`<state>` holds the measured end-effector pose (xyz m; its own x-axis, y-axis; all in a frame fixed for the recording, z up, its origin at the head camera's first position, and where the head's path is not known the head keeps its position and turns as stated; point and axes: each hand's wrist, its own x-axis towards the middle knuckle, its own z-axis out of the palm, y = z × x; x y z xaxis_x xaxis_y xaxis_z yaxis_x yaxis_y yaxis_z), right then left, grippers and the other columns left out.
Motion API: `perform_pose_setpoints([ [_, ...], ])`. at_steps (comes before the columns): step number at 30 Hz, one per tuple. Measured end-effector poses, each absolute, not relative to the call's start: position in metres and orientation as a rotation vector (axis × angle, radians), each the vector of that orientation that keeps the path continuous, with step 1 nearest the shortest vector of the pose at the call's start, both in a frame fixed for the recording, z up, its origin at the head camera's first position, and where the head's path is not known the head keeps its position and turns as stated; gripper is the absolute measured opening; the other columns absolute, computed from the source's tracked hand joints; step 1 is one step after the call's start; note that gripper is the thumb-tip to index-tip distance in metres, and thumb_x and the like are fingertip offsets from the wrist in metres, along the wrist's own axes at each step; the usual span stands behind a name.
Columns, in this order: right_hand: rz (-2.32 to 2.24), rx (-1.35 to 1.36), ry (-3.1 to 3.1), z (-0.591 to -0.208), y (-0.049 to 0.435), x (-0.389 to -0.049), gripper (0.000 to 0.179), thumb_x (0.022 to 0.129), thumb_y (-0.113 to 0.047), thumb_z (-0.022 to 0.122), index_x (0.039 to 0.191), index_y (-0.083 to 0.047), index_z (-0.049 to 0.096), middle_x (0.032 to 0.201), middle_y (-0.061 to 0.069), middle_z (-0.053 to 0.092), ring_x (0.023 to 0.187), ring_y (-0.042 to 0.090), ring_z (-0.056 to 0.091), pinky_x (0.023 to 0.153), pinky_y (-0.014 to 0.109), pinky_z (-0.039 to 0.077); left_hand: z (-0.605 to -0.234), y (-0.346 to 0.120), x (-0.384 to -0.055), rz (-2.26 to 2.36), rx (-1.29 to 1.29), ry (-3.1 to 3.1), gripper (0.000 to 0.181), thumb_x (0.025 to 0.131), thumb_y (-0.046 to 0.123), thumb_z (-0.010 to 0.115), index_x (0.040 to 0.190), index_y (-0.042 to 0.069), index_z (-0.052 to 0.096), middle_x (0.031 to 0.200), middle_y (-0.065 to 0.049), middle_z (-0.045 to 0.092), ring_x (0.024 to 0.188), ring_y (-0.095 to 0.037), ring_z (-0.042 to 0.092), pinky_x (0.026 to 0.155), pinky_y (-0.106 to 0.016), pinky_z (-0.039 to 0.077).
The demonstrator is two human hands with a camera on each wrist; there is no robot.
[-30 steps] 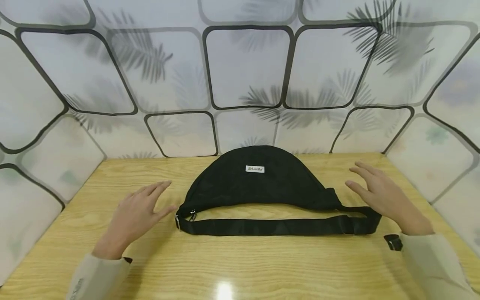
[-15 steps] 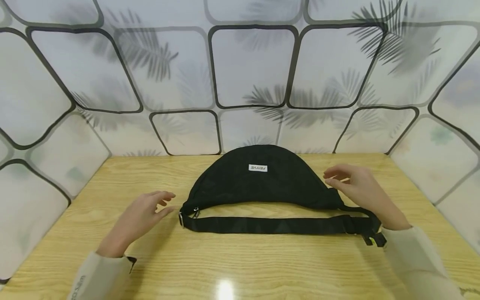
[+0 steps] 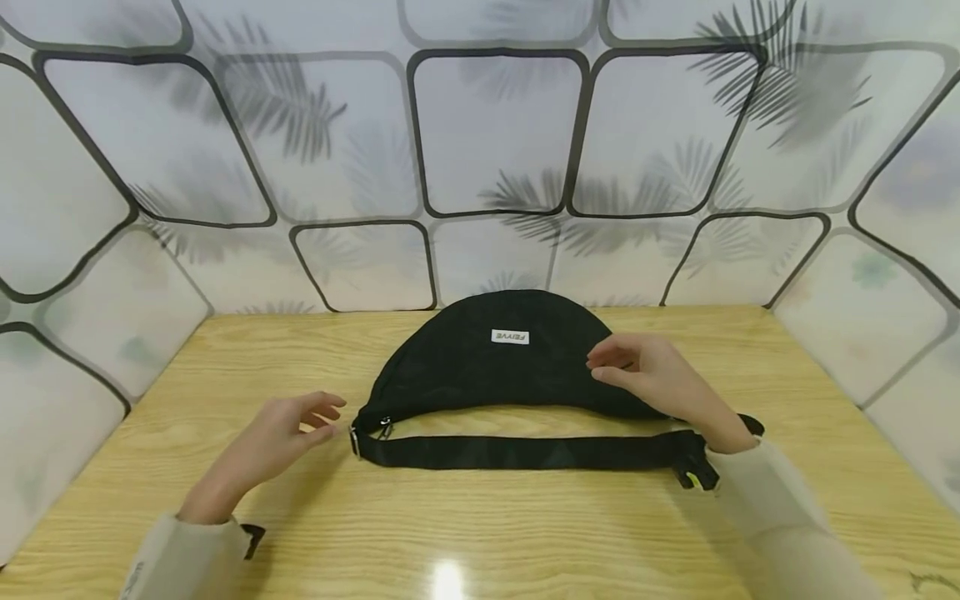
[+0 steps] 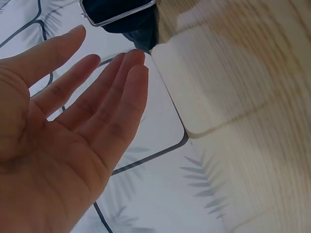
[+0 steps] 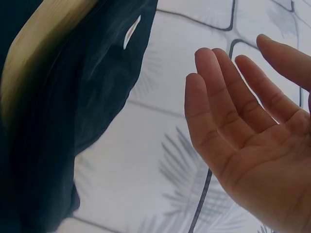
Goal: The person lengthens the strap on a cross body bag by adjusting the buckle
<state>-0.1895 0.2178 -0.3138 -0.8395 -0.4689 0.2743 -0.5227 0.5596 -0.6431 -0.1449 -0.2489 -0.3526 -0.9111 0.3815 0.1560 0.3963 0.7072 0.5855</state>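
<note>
The left hand's fingers (image 4: 104, 99) lie loose and nearly straight, grasping nothing, their tips just short of the metal ring (image 3: 354, 442) where the strap joins the bag. That left hand (image 3: 281, 433) hovers low over the pale wood-grain worktop (image 3: 480, 533), palm turned inward, a beige sleeve (image 3: 183, 554) behind it. The right hand's fingers (image 5: 218, 111) are likewise released, gently bent and holding nothing; whether they touch the fabric I cannot tell. The right hand (image 3: 652, 379) hangs over the right half of the black crescent-shaped fabric waist bag (image 3: 495, 367). The bag lies flat at the middle of the worktop, towards the back wall, its small white label (image 3: 510, 337) facing up. Its black webbing strap (image 3: 525, 452) runs along the near side, ending at a buckle (image 3: 693, 477) by the right wrist. Panels printed with dark rounded outlines and leaf shadows (image 3: 495, 133) enclose the worktop on three sides.
</note>
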Motion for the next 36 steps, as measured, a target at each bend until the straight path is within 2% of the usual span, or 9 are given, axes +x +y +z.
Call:
perform_pose_setpoints([
  [10, 1.337, 0.955, -2.690, -0.316, 0.195, -0.194, 0.021, 0.095, 0.000, 0.070, 0.115, 0.007, 0.067, 0.105, 0.015, 0.072, 0.094, 0.025, 0.070, 0.079, 0.032, 0.057, -0.350, -0.247, -0.140, -1.115, -0.546, -3.025, 0.030, 0.098, 0.011, 0.069, 0.120, -0.008, 0.065, 0.105, -0.015, 0.072, 0.093, -0.032, 0.070, 0.079, -0.050, 0.056],
  [14, 1.368, 0.947, -2.668, -0.319, 0.189, -0.194, 0.020, 0.094, -0.001, 0.071, 0.112, 0.005, 0.068, 0.104, 0.014, 0.072, 0.092, 0.023, 0.070, 0.078, 0.031, 0.056, -0.349, -0.246, -0.140, -1.190, -0.553, -3.023, 0.032, 0.098, 0.011, 0.068, 0.122, -0.009, 0.064, 0.106, -0.016, 0.072, 0.094, -0.031, 0.070, 0.078, -0.045, 0.056],
  [20, 1.413, 0.945, -2.669, -0.326, 0.178, -0.196, 0.016, 0.094, -0.001, 0.072, 0.109, 0.003, 0.070, 0.101, 0.015, 0.072, 0.087, 0.018, 0.070, 0.075, 0.031, 0.056, -0.352, -0.249, -0.141, -1.494, -0.534, -3.004, 0.036, 0.100, 0.005, 0.064, 0.128, -0.016, 0.056, 0.108, -0.020, 0.070, 0.090, -0.028, 0.070, 0.071, -0.035, 0.058],
  [24, 1.428, 0.980, -2.661, -0.329, 0.167, -0.197, 0.013, 0.093, 0.000, 0.072, 0.105, 0.002, 0.071, 0.099, 0.016, 0.073, 0.085, 0.018, 0.070, 0.074, 0.032, 0.057, -0.354, -0.250, -0.141, -1.632, -0.485, -2.983, 0.037, 0.101, 0.004, 0.063, 0.130, -0.018, 0.054, 0.106, -0.019, 0.070, 0.086, -0.027, 0.069, 0.069, -0.036, 0.058],
  [32, 1.569, 1.009, -2.656, -0.327, 0.142, -0.196, 0.012, 0.091, 0.004, 0.072, 0.103, 0.007, 0.070, 0.097, 0.021, 0.072, 0.083, 0.024, 0.072, 0.074, 0.034, 0.059, -0.356, -0.249, -0.141, -1.673, -0.450, -2.900, 0.036, 0.101, 0.005, 0.062, 0.128, -0.018, 0.053, 0.108, -0.020, 0.069, 0.092, -0.026, 0.069, 0.073, -0.035, 0.058],
  [36, 1.584, 1.068, -2.663, -0.329, 0.131, -0.197, 0.013, 0.091, 0.004, 0.072, 0.103, 0.009, 0.069, 0.096, 0.020, 0.073, 0.084, 0.021, 0.072, 0.075, 0.033, 0.058, -0.355, -0.250, -0.141, -1.697, -0.467, -2.850, 0.037, 0.101, 0.006, 0.063, 0.127, -0.018, 0.054, 0.109, -0.020, 0.069, 0.094, -0.025, 0.069, 0.075, -0.034, 0.059],
])
